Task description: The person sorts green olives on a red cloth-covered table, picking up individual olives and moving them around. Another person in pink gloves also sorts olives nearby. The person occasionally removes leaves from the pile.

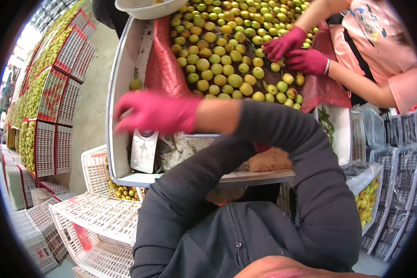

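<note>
right hand (157,111): blurred | left hand (262,148): mostly hidden, seemingly by right sleeve (282,124) | basin (146,12): cut off

Over here, the head camera peers steeply down from head height, close above the dark jacket (217,241) at six o'clock, its wide round view reaching across the table (130,60) toward twelve

No words can be read. The brown card (271,161) has dark pen marks, and a white crate (32,241) has small red marks, too blurry.
</note>
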### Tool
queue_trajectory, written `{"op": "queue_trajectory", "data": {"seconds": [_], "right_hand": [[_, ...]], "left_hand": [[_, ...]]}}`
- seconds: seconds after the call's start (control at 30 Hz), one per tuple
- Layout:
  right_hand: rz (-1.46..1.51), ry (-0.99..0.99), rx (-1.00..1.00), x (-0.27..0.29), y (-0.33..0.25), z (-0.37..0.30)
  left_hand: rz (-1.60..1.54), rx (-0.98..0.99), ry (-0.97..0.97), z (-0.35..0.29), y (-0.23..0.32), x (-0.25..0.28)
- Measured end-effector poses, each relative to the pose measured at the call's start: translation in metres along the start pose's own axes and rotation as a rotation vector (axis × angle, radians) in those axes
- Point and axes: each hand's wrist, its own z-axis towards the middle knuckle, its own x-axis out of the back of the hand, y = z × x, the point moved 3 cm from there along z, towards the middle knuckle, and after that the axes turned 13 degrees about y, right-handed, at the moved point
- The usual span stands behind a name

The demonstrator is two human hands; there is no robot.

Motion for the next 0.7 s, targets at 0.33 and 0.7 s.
{"op": "queue_trajectory", "data": {"seconds": [0.33, 0.7], "right_hand": [[-0.567, 0.475, 0.918, 0.07, 0.006, -0.076], [-1.449, 0.196, 0.49, 0.15, 0.104, -0.113]], "left_hand": [[0.373, 0.055, -0.079, -0.001, 0.005, -0.001], [0.462, 0.18, -0.212, 0.004, 0.021, 0.01]]}}
